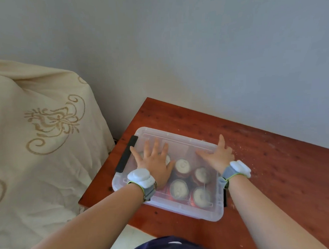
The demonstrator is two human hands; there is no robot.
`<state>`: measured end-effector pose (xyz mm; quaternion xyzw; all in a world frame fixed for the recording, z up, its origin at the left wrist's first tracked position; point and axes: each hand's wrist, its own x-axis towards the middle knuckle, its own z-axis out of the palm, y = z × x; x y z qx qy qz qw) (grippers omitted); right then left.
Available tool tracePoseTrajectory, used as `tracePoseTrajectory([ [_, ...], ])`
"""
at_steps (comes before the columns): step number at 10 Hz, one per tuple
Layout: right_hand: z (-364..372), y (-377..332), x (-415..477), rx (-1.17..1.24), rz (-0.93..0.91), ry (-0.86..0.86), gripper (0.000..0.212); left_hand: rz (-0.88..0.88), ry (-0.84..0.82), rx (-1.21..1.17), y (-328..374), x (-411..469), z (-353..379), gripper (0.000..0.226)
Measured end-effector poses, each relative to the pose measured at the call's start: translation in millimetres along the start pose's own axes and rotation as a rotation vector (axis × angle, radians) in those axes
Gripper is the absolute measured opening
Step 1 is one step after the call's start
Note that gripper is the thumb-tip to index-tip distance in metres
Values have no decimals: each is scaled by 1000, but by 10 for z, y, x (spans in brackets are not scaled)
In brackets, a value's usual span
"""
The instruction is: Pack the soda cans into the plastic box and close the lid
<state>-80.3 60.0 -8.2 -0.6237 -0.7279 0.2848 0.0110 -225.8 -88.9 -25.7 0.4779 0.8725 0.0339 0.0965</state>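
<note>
My left hand point(155, 162) and right hand point(218, 156) lie flat, fingers spread, gripping nothing, on the lid point(181, 142) to seat it over the soda cans point(182, 165); black latch point(126, 153) at 9 o'clock unclipped, I judge.

Soft, even daylight; the wall point(194, 39) reads flat and shadowless. Slight overall blur, and wide-angle bending stretches the forearms below the wall.

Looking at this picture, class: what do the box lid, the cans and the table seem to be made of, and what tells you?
Box lid: apparently clear, slightly frosted plastic; the cans show through it.
Cans: likely metal; dull silvery tops, reddish sides, blurred by the lid.
Table: looks like reddish-brown wood with dark knots and grain; solid or veneer cannot be told.
</note>
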Motion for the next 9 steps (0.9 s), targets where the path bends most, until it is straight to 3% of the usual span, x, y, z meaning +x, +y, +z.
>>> tracePoseTrajectory([
  [1, -55, 126, -27, 112, 69, -177, 122, 10, 1, 70, 55, 3, 81, 65],
  [3, -69, 49, -118, -312, -79, -145, 127, 1, -21, 115, 81, -6, 24, 66],
  [8, -105, -290, -189, -349, -14, -292, 118, -6, -27, 151, 77, 14, 62, 68],
  [9, -201, -414, -170, -511, -133, -214, 113, 2, -22, 156, 96, 15, 58, 68],
])
